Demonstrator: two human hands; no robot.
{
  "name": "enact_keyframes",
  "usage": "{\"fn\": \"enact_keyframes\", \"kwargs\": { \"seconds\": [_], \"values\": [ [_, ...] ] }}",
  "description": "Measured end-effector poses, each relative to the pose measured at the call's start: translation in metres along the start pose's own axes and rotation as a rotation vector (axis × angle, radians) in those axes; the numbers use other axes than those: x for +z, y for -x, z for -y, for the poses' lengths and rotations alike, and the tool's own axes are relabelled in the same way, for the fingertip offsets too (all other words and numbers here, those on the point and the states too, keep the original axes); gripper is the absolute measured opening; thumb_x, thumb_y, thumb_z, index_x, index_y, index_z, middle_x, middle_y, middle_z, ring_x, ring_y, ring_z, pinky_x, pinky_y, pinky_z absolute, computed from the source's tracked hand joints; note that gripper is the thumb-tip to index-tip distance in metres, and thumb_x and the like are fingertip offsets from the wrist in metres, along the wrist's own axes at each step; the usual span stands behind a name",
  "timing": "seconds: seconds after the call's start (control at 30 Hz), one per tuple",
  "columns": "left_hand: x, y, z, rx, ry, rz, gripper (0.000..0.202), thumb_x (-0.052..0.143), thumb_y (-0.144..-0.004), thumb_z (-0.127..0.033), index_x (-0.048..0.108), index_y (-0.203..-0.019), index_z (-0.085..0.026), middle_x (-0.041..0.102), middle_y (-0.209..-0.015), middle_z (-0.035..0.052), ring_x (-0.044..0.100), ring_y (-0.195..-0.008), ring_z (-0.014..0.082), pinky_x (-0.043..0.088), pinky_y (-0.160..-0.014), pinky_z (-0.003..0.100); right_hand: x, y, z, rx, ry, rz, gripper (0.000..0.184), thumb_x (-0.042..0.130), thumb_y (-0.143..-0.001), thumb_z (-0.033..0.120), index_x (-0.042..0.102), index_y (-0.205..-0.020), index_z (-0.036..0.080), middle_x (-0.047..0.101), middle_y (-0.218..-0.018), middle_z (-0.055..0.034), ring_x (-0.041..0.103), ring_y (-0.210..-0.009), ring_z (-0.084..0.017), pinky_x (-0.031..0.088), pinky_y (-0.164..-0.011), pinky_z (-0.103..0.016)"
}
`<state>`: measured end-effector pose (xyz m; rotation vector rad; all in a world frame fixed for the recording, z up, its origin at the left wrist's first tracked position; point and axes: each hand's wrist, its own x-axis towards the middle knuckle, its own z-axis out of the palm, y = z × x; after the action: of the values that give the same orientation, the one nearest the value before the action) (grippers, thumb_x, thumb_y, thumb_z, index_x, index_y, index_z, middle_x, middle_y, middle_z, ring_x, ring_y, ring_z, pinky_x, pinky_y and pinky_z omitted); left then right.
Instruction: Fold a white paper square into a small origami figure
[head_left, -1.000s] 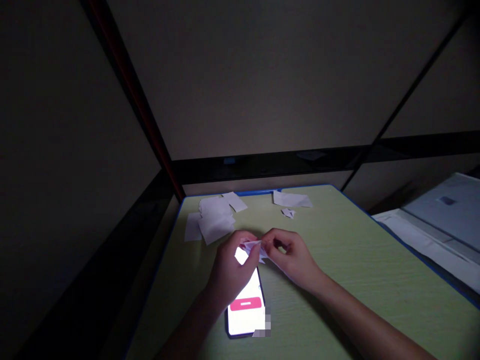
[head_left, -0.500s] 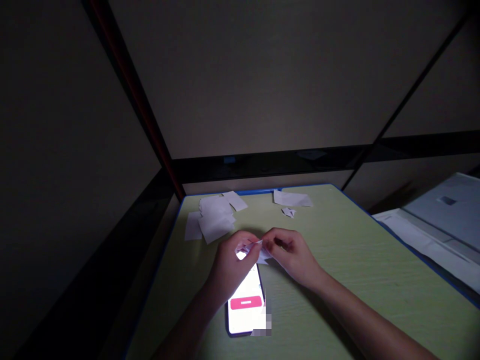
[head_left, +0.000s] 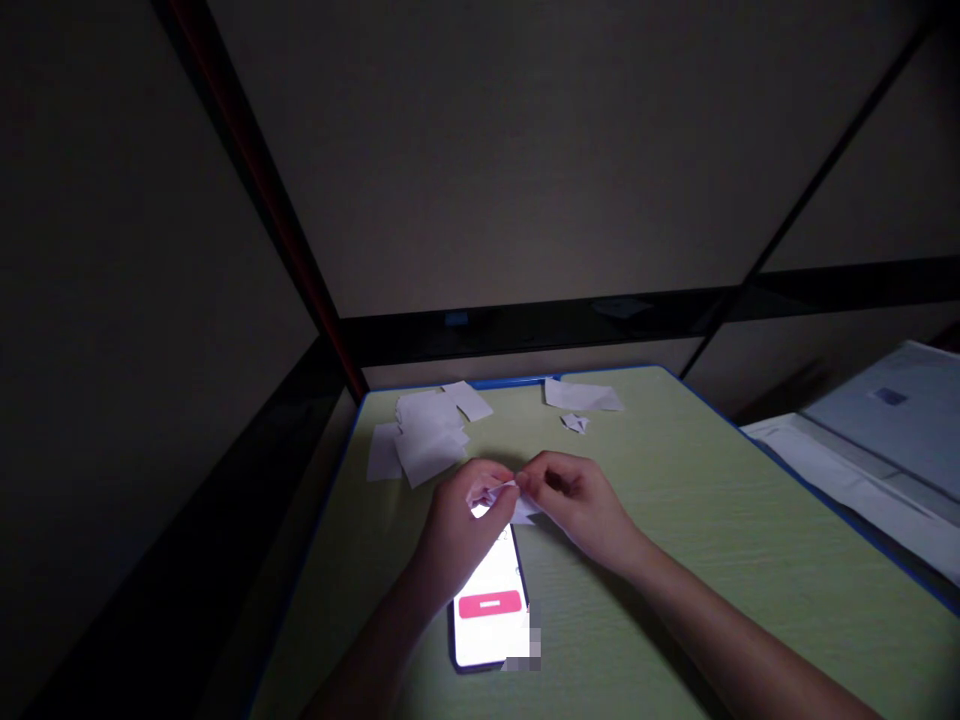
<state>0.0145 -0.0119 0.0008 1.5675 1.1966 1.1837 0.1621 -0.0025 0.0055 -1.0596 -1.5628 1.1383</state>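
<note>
Between my two hands is a small piece of white paper point(head_left: 524, 512), folded, with much of it covered by my fingers. My left hand point(head_left: 463, 530) pinches its left part between thumb and fingers. My right hand point(head_left: 576, 502) closes on its right side, the fingertips of both hands almost meeting. Below them a phone point(head_left: 491, 635) lies on the table with its screen lit white and a red bar across it; my left hand covers its upper end. Beyond my hands sits a small folded paper shape point(head_left: 575, 423).
A loose pile of white paper sheets point(head_left: 427, 450) lies at the table's back left. Another paper strip point(head_left: 583, 395) rests at the back right. The green table point(head_left: 720, 530) has a blue edge and meets a dark panelled wall. To the right stands a pale, flat-topped object point(head_left: 892, 400).
My fingertips have drawn slightly closer together on the paper. The whole view has shifted a little; the phone and the other papers stay where they were.
</note>
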Motion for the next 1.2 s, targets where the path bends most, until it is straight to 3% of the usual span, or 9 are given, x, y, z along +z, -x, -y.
{"fn": "enact_keyframes", "kwargs": {
  "seconds": [0.27,0.77,1.2],
  "values": [
    [-0.0028,-0.0007,-0.0041,-0.11,0.049,0.074,0.006,0.057,-0.07,-0.021,0.055,-0.072,-0.015,0.059,-0.065,-0.0001,0.058,-0.064,0.0128,0.044,-0.056,0.021,-0.0021,-0.0018,0.0009,0.001,-0.01,0.003,0.02,0.055,-0.076,0.029,0.052,-0.061,0.016,0.045,-0.055,0.0034,0.039,-0.051,-0.009,0.031,-0.047,-0.023],
    [-0.0017,-0.0009,-0.0036,-0.155,0.064,0.166,0.011,0.054,-0.072,-0.022,0.057,-0.066,-0.013,0.057,-0.058,-0.0004,0.055,-0.056,0.0118,0.041,-0.052,0.021,-0.0025,-0.0003,0.0057,0.019,0.022,0.046,0.024,0.054,-0.078,0.035,0.052,-0.062,0.016,0.05,-0.057,0.0022,0.043,-0.052,-0.01,0.033,-0.048,-0.023],
    [-0.002,0.0002,-0.0013,-0.143,0.024,0.207,0.016,0.053,-0.075,-0.025,0.058,-0.065,-0.013,0.058,-0.058,0.0003,0.052,-0.054,0.0113,0.037,-0.049,0.021,-0.0019,-0.0004,0.0046,-0.007,0.028,0.03,0.02,0.055,-0.077,0.029,0.053,-0.062,0.016,0.051,-0.057,0.002,0.044,-0.052,-0.01,0.035,-0.049,-0.023]
  ]
}}
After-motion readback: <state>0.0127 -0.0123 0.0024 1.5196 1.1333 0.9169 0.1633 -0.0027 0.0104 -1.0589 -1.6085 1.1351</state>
